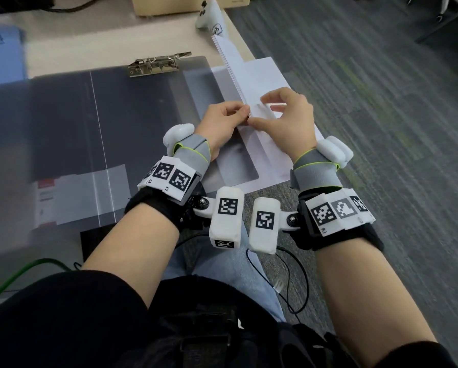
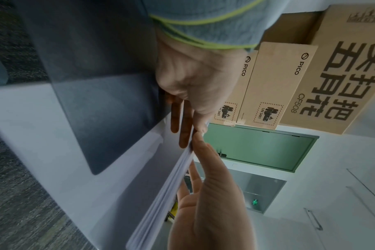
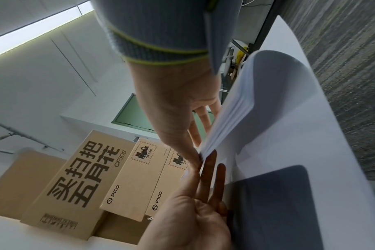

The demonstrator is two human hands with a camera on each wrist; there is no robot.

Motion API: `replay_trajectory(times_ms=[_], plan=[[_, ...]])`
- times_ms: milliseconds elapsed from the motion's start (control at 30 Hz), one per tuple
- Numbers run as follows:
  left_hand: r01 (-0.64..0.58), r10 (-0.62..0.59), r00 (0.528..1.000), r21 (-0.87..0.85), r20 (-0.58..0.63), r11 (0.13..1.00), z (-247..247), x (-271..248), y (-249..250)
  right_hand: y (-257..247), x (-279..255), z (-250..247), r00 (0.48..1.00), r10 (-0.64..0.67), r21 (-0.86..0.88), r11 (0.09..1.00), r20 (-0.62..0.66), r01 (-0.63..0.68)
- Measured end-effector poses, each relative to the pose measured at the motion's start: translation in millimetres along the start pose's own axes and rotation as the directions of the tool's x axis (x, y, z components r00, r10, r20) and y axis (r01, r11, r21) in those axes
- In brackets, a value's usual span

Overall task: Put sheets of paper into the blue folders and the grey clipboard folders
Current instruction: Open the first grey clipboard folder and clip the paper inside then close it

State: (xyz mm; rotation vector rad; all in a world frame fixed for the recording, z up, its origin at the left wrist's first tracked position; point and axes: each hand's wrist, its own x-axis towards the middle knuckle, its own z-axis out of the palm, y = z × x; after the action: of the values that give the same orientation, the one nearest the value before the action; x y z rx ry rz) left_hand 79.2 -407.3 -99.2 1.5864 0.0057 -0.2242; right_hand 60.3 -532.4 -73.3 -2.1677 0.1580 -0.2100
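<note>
A stack of white paper (image 1: 233,67) stands on edge over the table's right side, running away from me. My left hand (image 1: 242,112) pinches its near end from the left. My right hand (image 1: 259,110) pinches the same end from the right, thumb and fingers curled onto the sheets. The left wrist view shows the stack (image 2: 161,194) edge-on between my left hand (image 2: 195,140) and the other hand's fingers. Seen from the right wrist, the sheets (image 3: 235,110) fan apart slightly above my right hand (image 3: 200,162). The grey clipboard folder (image 1: 132,107) lies open and flat to the left, its metal clip (image 1: 157,63) at the far end.
A single white sheet (image 1: 265,73) lies flat under the stack, overhanging the table's right edge above grey carpet. A blue folder (image 1: 2,57) sits at the far left. A white controller (image 1: 209,14) and a cardboard box (image 1: 185,4) stand at the back.
</note>
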Motion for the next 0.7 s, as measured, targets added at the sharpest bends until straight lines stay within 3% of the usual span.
replay_trajectory(times_ms=[533,700], plan=[[0.088,-0.089,0.996,-0.036,-0.020,0.995,4.6,-1.0,10.4,-0.5,3.0,-9.2,1.000,0.026,0.102,0.994,0.006,-0.027],[0.088,-0.089,0.996,-0.051,-0.025,0.995,2.2,-0.4,11.9,9.4,9.6,-24.0,0.989,0.070,-0.081,0.993,-0.129,-0.081]])
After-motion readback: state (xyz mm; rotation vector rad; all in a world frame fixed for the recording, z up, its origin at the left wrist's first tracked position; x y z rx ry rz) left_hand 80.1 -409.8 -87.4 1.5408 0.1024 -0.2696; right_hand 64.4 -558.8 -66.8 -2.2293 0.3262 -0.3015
